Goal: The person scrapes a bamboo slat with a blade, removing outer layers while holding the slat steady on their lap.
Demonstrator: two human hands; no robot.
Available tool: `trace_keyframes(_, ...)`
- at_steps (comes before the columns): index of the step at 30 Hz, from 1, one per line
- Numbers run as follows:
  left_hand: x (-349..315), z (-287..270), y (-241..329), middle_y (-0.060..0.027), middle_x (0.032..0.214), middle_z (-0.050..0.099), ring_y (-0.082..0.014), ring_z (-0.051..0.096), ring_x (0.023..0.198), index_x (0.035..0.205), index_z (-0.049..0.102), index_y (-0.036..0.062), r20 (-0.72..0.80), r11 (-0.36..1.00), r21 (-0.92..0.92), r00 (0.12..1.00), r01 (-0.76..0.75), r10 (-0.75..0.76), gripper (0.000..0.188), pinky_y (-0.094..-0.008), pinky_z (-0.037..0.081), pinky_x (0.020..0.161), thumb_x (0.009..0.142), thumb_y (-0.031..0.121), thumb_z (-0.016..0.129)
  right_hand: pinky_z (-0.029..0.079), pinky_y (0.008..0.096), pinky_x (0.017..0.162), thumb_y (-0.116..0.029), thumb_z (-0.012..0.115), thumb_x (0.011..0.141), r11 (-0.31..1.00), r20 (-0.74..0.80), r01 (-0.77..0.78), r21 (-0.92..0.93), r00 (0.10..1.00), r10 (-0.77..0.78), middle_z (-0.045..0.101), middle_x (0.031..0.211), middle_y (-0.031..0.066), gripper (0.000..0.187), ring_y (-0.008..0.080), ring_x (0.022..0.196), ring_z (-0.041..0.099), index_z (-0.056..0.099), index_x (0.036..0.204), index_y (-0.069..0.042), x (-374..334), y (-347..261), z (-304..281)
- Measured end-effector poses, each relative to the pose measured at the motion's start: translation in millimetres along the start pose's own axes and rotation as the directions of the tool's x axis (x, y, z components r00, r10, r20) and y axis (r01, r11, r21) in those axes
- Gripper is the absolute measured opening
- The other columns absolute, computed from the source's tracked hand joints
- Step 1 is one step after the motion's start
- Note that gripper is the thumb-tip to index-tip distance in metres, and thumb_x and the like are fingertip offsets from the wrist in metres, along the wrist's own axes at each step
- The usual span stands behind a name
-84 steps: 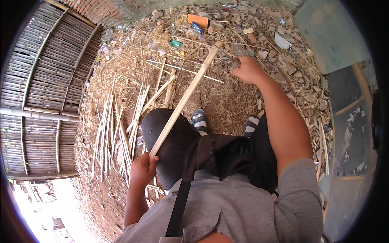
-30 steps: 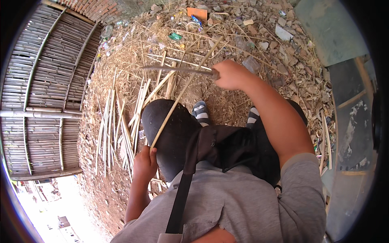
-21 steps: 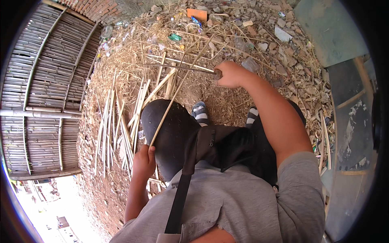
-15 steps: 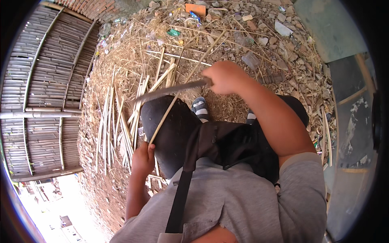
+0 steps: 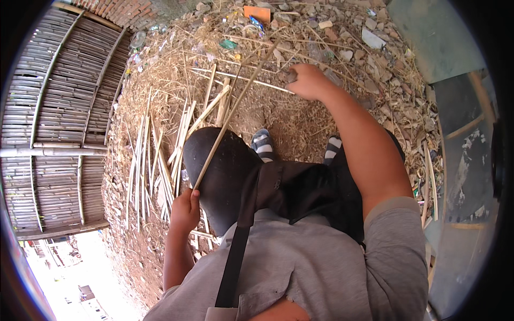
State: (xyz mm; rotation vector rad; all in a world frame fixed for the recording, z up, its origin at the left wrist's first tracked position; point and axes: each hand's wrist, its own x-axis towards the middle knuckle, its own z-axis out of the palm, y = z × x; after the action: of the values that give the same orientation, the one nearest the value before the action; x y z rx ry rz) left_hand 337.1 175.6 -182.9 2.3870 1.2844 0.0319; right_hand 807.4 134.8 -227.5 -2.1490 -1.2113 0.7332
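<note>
My left hand (image 5: 184, 209) is closed round the lower end of a long, thin bamboo strip (image 5: 218, 142). The strip slants up and away across my left knee, its far end reaching over the littered ground. Off to the right, beyond my feet, my right hand (image 5: 310, 83) is raised in a grip on the dark handle of a knife (image 5: 292, 76). Its long blade is barely distinguishable here. A gap separates this hand from the strip. Beside my left knee lies a loose pile of split bamboo strips (image 5: 140, 160).
A bamboo-slat panel (image 5: 59, 91) stands at the left. Stones, dry straw and scraps cover the far ground, with an orange piece (image 5: 257, 14) among them. Grey-green boards (image 5: 433, 37) rise at the right. My sandalled feet (image 5: 262, 143) are in the middle.
My right hand has moved away and slightly right with the knife, whose blade earlier crossed over the strip near my knee. My left hand and the strip have shifted slightly left.
</note>
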Motion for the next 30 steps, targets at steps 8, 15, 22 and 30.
trace_keyframes(8,-5,-6,-6,-0.025,0.065,0.056,-0.0465,0.056,0.061,0.083,0.051,-0.0005,0.086,0.997,-0.082,0.996,0.014,-0.007,0.046,-0.0503,0.04,0.056,0.11,0.035,0.042,0.054,0.0452,0.075,-0.018,0.071,0.076,0.903,0.205,0.337,-0.265,0.935,-0.289,0.07,0.086,0.0187,0.028,0.0344,0.083,0.07,0.072,0.101,-0.005,-38,-49,10)
trace_keyframes(15,-6,-6,-18,-0.0221,0.066,0.056,-0.0378,0.056,0.059,0.084,0.056,-0.0021,0.135,0.976,-0.184,0.986,0.12,-0.096,0.049,-0.0448,0.042,0.058,0.109,0.037,0.043,0.055,0.0456,0.078,-0.014,0.066,0.079,0.987,0.086,0.126,-0.102,0.989,-0.117,0.072,0.092,0.0164,0.021,0.0342,0.09,0.071,0.072,0.098,-0.008,-13,-29,0)
trace_keyframes(22,2,-2,-5,-0.0232,0.064,0.055,-0.0411,0.055,0.06,0.083,0.056,-0.0023,0.078,0.987,-0.158,0.997,0.03,-0.018,0.048,-0.047,0.042,0.059,0.109,0.036,0.042,0.055,0.0473,0.076,-0.016,0.067,0.079,0.997,-0.019,0.074,-0.019,0.997,-0.075,0.072,0.092,0.0161,0.022,0.0342,0.089,0.07,0.07,0.097,-0.005,5,13,5)
trace_keyframes(30,-1,-7,-20,-0.0152,0.061,0.053,-0.026,0.052,0.057,0.084,0.056,-0.0027,0.183,0.967,-0.218,0.979,0.13,-0.09,0.051,-0.0419,0.042,0.058,0.11,0.038,0.041,0.054,0.0439,0.073,-0.017,0.071,0.08,0.905,0.166,0.337,-0.258,0.939,-0.302,0.071,0.085,0.0152,0.021,0.0302,0.082,0.071,0.071,0.098,-0.008,-26,-41,1)
